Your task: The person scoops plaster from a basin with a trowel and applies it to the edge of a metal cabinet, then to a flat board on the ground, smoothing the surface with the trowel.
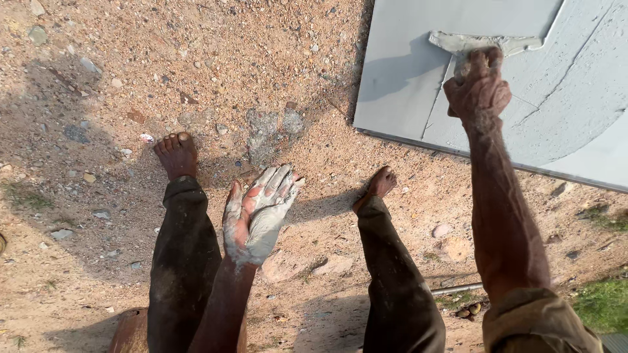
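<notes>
a: where's the trowel (pixel 487 43) sitting?

b: flat on the grey slab (pixel 392 78), near its upper middle, blade pressed into the wet grey coat. the right hand (pixel 479 82) is wrapped tight round the handle, fingers fully curled, arm stretched out from the rolled sleeve (pixel 533 320).

a: and the other hand?

b: the left hand (pixel 258 212) hangs over the sandy ground (pixel 98 131) between the two bare feet, fingers spread wide, palm up. it grips nothing, but a smear of grey paste coats the palm and fingers.

a: which way does the blade run?

b: its long axis lies across the view, left to right, with the right end tilted slightly up. the handle comes back toward the person, roughly square to the blade.

a: what might go wrong?

b: i'd judge a few things. the arm is at full reach, so uneven pressure could dig one blade corner in and score the smooth coat; curved ridges already show to the right. the blade rides close to a border between a smoother patch and a rougher one, so a tilt could leave a step. grit from the ground could also get dragged into the paste, and the paste on the open palm could drip off.
</notes>
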